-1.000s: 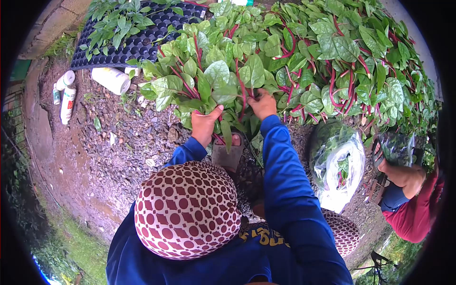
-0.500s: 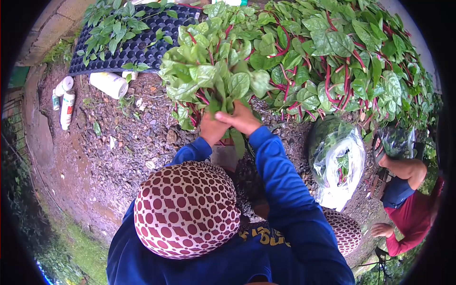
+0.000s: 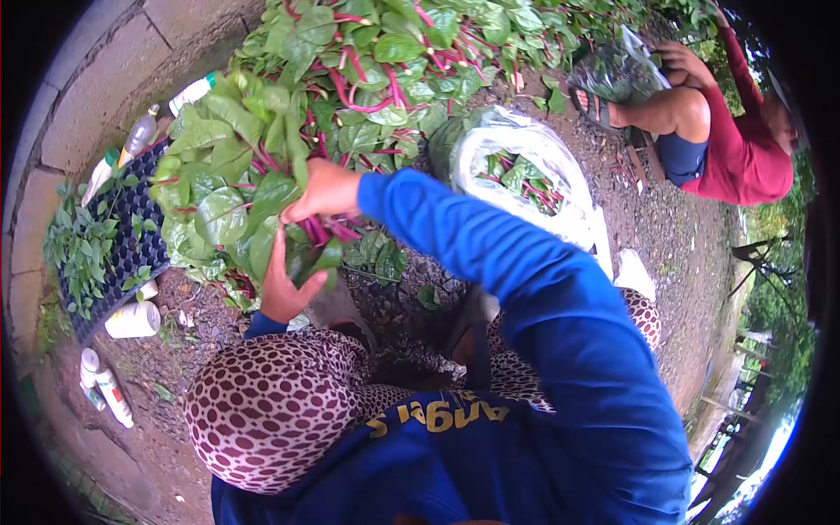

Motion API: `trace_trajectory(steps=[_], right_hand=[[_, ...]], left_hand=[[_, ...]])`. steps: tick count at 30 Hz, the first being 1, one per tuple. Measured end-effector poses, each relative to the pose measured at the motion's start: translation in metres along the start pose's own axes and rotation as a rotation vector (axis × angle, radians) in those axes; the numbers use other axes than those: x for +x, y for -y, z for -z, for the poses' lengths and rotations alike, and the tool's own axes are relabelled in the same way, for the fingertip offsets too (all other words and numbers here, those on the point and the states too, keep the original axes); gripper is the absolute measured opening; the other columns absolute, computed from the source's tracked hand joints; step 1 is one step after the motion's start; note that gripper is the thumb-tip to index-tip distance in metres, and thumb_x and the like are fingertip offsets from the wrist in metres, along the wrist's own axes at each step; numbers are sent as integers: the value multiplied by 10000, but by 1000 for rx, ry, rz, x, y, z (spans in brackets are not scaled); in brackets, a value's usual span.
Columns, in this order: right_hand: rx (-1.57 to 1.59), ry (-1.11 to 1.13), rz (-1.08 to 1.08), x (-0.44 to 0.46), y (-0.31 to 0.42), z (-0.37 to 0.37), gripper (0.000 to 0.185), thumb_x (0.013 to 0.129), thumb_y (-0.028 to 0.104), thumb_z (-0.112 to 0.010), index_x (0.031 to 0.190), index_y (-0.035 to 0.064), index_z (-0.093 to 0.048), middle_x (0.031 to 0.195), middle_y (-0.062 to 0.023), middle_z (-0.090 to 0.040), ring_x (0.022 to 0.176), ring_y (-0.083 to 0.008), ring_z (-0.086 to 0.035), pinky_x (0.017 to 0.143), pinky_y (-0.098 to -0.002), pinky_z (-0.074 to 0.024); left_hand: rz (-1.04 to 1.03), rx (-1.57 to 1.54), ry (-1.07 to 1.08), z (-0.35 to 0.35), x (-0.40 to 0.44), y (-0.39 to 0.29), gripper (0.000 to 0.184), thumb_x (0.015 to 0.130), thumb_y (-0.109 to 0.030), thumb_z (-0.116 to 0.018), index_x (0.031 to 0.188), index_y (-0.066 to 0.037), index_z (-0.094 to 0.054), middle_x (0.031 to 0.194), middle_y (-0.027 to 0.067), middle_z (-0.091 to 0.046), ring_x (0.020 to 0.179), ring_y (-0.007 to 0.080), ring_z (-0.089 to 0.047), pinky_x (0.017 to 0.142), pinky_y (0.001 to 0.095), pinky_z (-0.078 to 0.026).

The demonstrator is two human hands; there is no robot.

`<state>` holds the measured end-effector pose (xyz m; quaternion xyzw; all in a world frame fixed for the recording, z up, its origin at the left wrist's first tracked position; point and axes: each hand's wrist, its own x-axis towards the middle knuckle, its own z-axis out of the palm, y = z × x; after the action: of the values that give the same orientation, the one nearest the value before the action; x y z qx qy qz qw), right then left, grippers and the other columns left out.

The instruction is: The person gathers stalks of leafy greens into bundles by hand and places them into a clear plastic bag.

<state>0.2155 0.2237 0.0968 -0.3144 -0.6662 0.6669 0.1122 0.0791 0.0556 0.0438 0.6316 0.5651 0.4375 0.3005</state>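
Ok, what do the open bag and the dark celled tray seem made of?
The open bag is probably thin, glossy plastic film: see-through, crinkled, with bright glare. The dark celled tray looks like moulded plastic, finish uncertain, given its uniform cells.

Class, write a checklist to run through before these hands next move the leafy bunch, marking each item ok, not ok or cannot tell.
1. Right hand around the leafy bunch: ok.
2. Left hand against the bunch: ok.
3. Reddish stems gathered by the right hand: ok.
4. Clear plastic bag open: ok.
5. Bunch over the bag: not ok; held away from it.
6. Bunch tied: cannot tell.
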Motion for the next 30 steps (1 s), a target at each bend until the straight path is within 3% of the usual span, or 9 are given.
trace_trajectory(steps=[4, 8, 11, 15, 19, 20, 23, 27, 30], right_hand=[[199, 75, 167, -81, 78, 61, 363, 691, 53, -741, 1026, 3, -609, 897, -38, -646, 810, -114, -584, 711, -273, -496], [-91, -160, 15, -198, 151, 135, 282, 751, 258, -729, 924, 46, -663, 709, -22, -636, 548, -107, -586, 459, -221, -452], [-85, -367, -70, -280, 140, 203, 299, 792, 197, -689, 1005, -4, -627, 781, -64, -640, 599, -145, -629, 518, -274, -517], [-184, -532, 4, -329, 77, 262, 383, 746, 21, -658, 1121, -5, -586, 1004, -48, -628, 853, -89, -576, 728, -252, -505], [-36, -550, 131, -346, 2, 272, 570, 668, 75, -729, 1184, -2, -500, 1040, -66, -591, 910, -103, -541, 750, -285, -489], [-75, -536, 50, -344, -25, 276, 575, 654, 82, -730, 1176, 4, -504, 1024, -62, -591, 908, -115, -543, 767, -287, -484], [-438, -576, 114, -326, -87, 272, 614, 609, 157, -738, 1155, 9, -501, 967, -115, -631, 868, -201, -606, 784, -339, -493], [-1239, -501, -260, -290, -137, 218, 540, 620, 193, -685, 1123, 72, -530, 924, -109, -626, 910, -273, -605, 809, -400, -444], [-1339, -521, -78, -291, -148, 202, 444, 656, 186, -626, 1083, 98, -541, 889, -88, -611, 901, -240, -596, 813, -391, -419]], left_hand=[[-392, 189, 384, 39, 47, -66, 814, 735, -344, -727, 1363, 23, -362, 1305, 229, -466, 1230, 377, -432, 1043, 421, -309], [-661, 195, 246, 28, 105, -143, 614, 744, -244, -709, 1275, -35, -483, 1212, 176, -541, 1067, 341, -544, 945, 414, -418], [-237, 150, 342, -23, 147, -185, 541, 809, -248, -667, 1261, -28, -466, 1147, 178, -560, 1043, 301, -560, 900, 382, -444], [312, 153, 582, -100, 195, -141, 851, 703, -409, -762, 1308, 59, -388, 1213, 219, -532, 1085, 280, -551, 928, 355, -432], [278, -40, 656, -213, 223, -67, 902, 667, -401, -788, 1302, 98, -386, 1192, 244, -545, 1034, 278, -580, 873, 342, -460], [420, -86, 702, -223, 230, -84, 574, 747, -267, -719, 1155, 83, -517, 986, 199, -613, 815, 253, -611, 687, 349, -495], [706, -647, 505, -271, 253, -12, 223, 860, -115, -506, 1042, -5, -575, 876, 99, -619, 693, 205, -599, 611, 352, -493], [914, -976, 6, -232, 280, -108, 77, 864, -69, -454, 881, -69, -529, 586, 35, -410, 480, 166, -407, 427, 325, -339], [828, -973, 194, -199, 307, -84, 105, 913, -166, -484, 918, -81, -546, 546, -17, -365, 447, 104, -354, 418, 292, -312]])
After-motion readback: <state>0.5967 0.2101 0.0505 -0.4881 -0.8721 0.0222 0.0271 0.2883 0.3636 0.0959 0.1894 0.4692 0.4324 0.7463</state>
